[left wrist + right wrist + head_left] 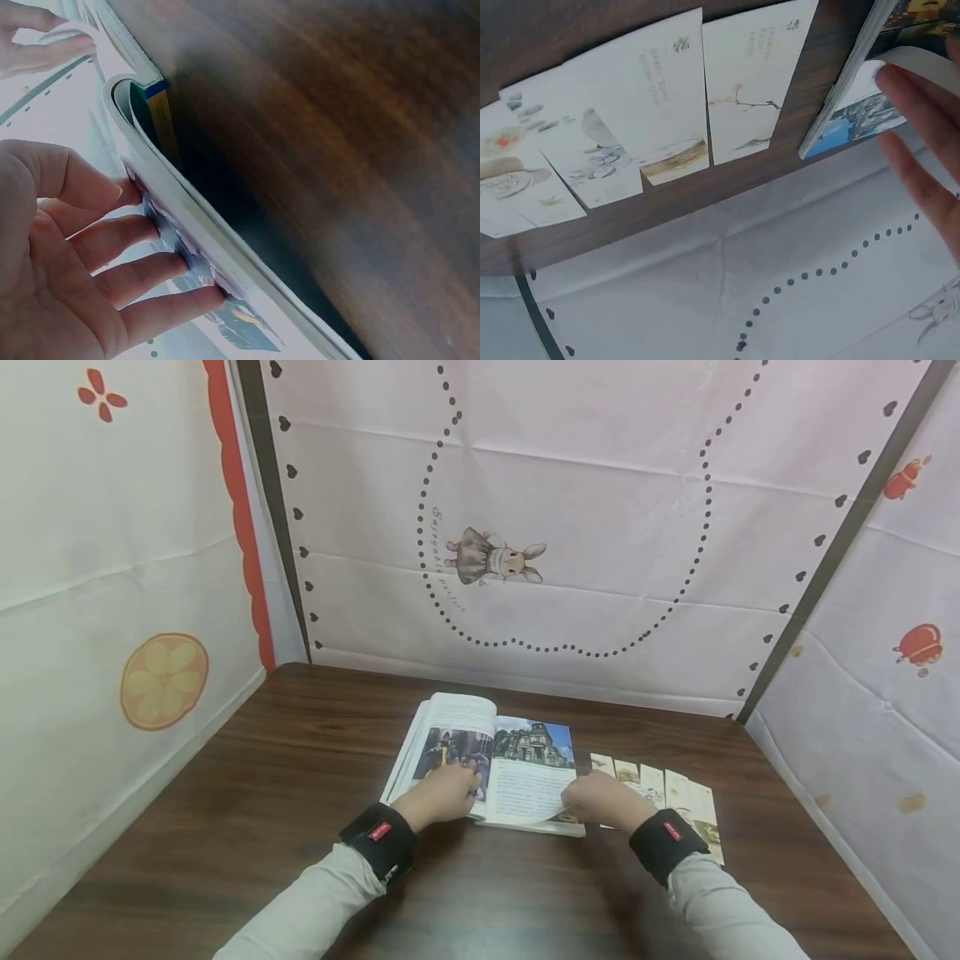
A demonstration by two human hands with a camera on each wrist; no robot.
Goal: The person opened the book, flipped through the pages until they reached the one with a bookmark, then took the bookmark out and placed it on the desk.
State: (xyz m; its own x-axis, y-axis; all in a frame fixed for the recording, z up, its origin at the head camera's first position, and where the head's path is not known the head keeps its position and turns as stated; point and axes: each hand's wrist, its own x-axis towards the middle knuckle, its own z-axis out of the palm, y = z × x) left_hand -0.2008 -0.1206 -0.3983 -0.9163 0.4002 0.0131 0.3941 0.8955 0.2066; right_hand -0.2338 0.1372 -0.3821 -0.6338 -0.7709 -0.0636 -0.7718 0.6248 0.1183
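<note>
An open book [534, 781] lies on the table, with printed text and colour photos on both pages. My left hand [442, 793] rests on the left-hand page, and in the left wrist view its spread fingers [124, 238] touch the photo there. At the lower right corner of the book, my right hand [606, 799] pinches the edge of a page [525, 797]. That corner is lifted and curled, and part of another picture shows beneath it. In the right wrist view the fingertips [889, 79] are at the curved page.
Several illustrated paper cards [742, 90] lie overlapped in a fan right of the book, partly under my right forearm. The dark wooden table [247, 793] is bordered by printed cloth walls [570, 568] at the back and both sides.
</note>
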